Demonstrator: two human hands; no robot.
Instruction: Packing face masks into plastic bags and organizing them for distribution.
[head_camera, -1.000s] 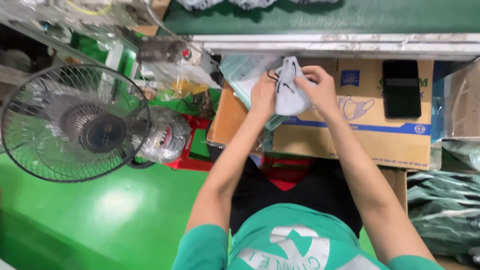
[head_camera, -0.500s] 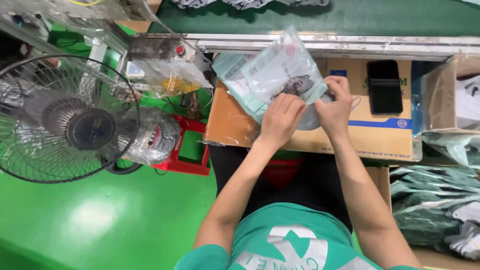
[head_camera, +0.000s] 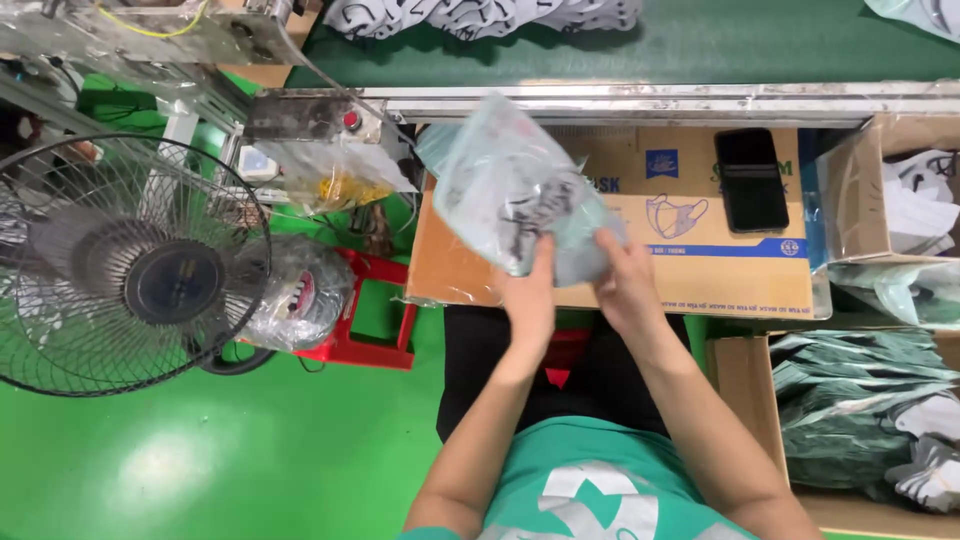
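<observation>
Here the left hand (head_camera: 530, 300) grips the lower edge of a clear plastic bag (head_camera: 510, 190), fingers closed around it, and the right hand (head_camera: 625, 285) pinches the same bag at its lower right corner, so both are clamped on it. The bag tilts up and to the left above a flat cardboard box (head_camera: 700, 250) that lies across the person's lap, and something dark shows through the plastic, though what it is cannot be told. A black phone (head_camera: 751, 180) rests on the box, near its far right corner. Beyond runs a green conveyor belt (head_camera: 720, 45). A standing fan (head_camera: 130, 265) sits off to the left on the green floor (head_camera: 200, 460).
</observation>
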